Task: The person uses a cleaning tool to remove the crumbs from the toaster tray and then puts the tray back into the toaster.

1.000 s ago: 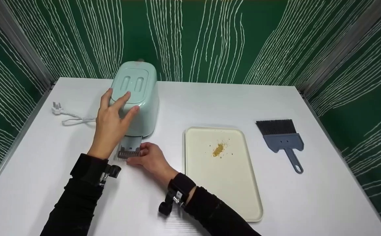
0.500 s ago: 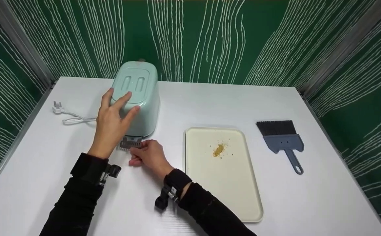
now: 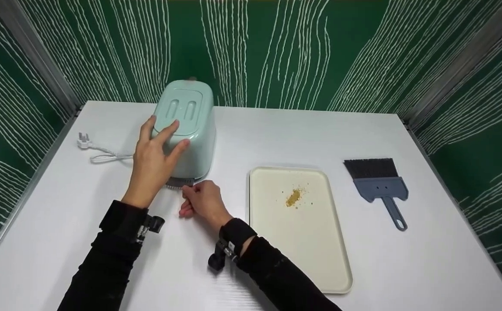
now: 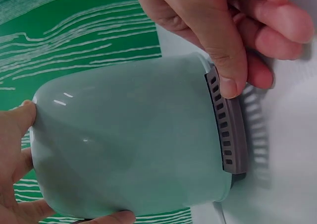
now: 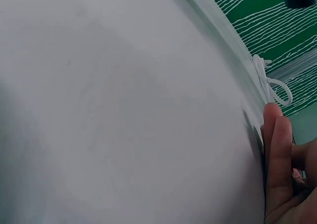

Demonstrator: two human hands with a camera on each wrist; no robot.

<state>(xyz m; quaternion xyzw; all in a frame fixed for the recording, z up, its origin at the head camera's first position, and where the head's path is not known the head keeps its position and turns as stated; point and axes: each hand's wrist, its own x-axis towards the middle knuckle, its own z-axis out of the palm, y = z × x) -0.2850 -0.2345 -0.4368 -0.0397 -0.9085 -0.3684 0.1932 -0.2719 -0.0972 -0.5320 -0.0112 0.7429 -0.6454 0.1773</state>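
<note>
A mint-green toaster (image 3: 204, 147) with a lid over its top stands at the back left. My left hand (image 3: 150, 166) rests on its near top end, fingers spread on the lid. At the toaster's base, my right hand (image 3: 208, 201) pinches one end of the dark slotted front of a crumb tray (image 3: 177, 182). In the left wrist view the right thumb (image 4: 230, 86) lies on top of the crumb tray's slotted edge (image 4: 231, 135), which sits close against the toaster. The right wrist view shows mostly white tabletop and the right fingers (image 5: 278, 164), with the crumb tray hidden.
A cream tray (image 3: 298, 246) bearing a small heap of yellowish crumbs (image 3: 293, 198) lies right of the hands. Beyond it is a blue-grey brush (image 3: 378, 188) with black bristles. The white power cord (image 3: 108, 154) and plug (image 3: 84, 141) lie left of the toaster.
The crumb tray has slid inward under the toaster, pushed by my right hand, until only its slotted front shows. My left hand stays on the toaster.
</note>
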